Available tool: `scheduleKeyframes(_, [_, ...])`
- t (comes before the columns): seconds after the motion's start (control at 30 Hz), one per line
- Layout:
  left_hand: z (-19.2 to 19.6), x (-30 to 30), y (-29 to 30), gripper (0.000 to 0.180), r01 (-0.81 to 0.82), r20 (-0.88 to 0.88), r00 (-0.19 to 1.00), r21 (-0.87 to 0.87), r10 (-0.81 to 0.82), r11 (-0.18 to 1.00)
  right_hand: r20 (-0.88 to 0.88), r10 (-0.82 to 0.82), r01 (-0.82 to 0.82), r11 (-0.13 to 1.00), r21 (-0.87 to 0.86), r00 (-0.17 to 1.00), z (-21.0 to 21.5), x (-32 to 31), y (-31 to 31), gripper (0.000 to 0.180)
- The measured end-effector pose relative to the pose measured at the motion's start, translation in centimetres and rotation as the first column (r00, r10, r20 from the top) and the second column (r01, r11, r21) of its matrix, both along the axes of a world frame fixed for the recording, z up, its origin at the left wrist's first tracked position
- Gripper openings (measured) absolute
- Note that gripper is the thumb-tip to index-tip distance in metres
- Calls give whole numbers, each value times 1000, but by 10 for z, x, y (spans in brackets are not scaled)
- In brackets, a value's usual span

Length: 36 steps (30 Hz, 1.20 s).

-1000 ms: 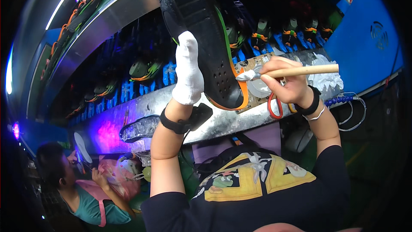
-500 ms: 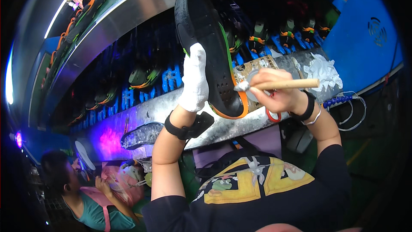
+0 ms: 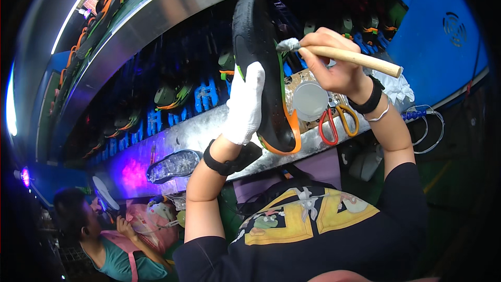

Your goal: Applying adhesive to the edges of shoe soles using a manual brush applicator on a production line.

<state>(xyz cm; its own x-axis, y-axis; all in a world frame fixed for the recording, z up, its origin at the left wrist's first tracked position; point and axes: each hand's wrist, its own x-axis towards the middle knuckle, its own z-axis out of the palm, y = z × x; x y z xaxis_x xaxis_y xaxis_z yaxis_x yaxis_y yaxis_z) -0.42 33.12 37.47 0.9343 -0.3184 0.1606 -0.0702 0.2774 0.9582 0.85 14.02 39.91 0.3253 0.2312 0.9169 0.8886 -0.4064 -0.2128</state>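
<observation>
My left hand (image 3: 245, 104), in a white glove, holds a black shoe sole (image 3: 261, 57) with an orange and green rim upright in front of me. In my right hand (image 3: 331, 65) is a brush with a pale wooden handle (image 3: 360, 59). Its grey, wet bristle tip (image 3: 288, 45) touches the upper inner edge of the sole. A black band sits on each wrist.
A small white cup (image 3: 310, 101) and orange-handled scissors (image 3: 334, 122) lie on the metal conveyor ledge (image 3: 209, 130) behind the sole. Several soles ride blue holders along the line. A clear sole (image 3: 175, 165) lies on the ledge. A co-worker (image 3: 99, 235) sits at lower left.
I have lifted the sole and the brush higher and to the right. The brush tip moved from the sole's lower middle up to its upper edge.
</observation>
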Motion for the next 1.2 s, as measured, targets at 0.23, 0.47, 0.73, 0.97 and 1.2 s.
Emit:
scheduleKeyframes(0.23, [6, 2, -9, 37, 29, -25, 999, -9, -29, 1000, 7, -44, 44, 998, 37, 999, -3, -1, -2, 12])
scheduleKeyframes(0.47, [8, 8, -3, 42, -120, 54, 992, 141, 113, 983, -73, 10, -12, 1000, -22, 997, -51, -40, 9, 13])
scheduleKeyframes(0.73, [15, 22, -8, 46, -245, 155, 967, 352, 202, 903, -285, 163, -181, 983, -38, 945, -48, -73, 3, 11])
scheduleKeyframes(0.97, [60, -1, -28, 50, -55, -230, 972, -60, 40, 997, -406, 237, -47, 904, 426, 883, -44, -97, -54, 7])
scheduleKeyframes(1.2, [175, 97, -14, 56, 491, -141, 843, -194, -520, 849, -465, 202, 284, 568, 773, 862, -75, -163, -99, 12])
